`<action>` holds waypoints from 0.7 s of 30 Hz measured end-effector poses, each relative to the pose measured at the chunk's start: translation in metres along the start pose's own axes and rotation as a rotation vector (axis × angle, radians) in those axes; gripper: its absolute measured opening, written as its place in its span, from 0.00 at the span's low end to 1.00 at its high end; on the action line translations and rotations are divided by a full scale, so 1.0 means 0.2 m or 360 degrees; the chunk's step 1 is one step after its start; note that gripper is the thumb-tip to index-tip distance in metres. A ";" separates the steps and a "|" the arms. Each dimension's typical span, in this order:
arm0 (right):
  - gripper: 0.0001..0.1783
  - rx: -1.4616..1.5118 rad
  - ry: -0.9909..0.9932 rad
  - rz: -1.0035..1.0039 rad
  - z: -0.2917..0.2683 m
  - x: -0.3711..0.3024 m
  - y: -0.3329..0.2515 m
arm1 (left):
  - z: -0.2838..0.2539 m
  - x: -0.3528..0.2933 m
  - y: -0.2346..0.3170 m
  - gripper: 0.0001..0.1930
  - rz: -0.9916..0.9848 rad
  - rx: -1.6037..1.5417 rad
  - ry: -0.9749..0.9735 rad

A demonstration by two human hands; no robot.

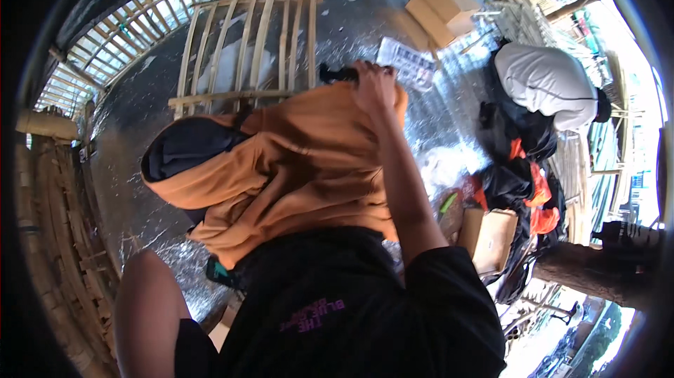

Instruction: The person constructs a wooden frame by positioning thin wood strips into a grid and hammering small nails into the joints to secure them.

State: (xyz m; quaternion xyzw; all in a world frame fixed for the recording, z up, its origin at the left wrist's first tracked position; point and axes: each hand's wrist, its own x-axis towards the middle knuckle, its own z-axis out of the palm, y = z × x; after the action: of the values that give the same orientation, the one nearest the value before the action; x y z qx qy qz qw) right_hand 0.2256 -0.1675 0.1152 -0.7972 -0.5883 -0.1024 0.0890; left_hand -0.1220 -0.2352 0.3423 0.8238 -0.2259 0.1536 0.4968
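We have our right hand (375,87) on the far right edge of a rust-orange cloth hoodie (316,129) with a dark-lined hood (193,145), in front of our black T-shirt (372,287); we cannot tell whether the right grip pinches fabric. Beyond lies a pale slatted wooden frame (267,23)

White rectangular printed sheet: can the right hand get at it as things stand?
Likely yes: the right hand, on the orange-brown cloth hoodie, is close beside the sheet, and nothing visible blocks the way.
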 end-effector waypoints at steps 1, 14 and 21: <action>0.23 0.0056 0.0007 0.0031 -0.04 -0.01 0.02 | -0.01 0.02 0.00 0.33 0.0019 -0.0015 -0.0041; 0.17 0.0175 0.0090 -0.0051 -0.06 0.03 -0.03 | -0.22 -0.05 0.31 0.38 -0.0162 0.0334 -0.0499; 0.21 0.0111 -0.0148 0.0024 -0.07 -0.02 0.04 | -0.37 -0.11 0.51 0.41 -0.0446 0.0420 -0.1030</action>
State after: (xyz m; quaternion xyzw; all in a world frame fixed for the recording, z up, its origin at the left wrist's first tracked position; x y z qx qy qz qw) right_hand 0.2307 -0.1765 0.1282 -0.8019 -0.5890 -0.0439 0.0900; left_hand -0.1959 -0.2058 0.4432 0.9095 -0.2345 -0.1562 0.3055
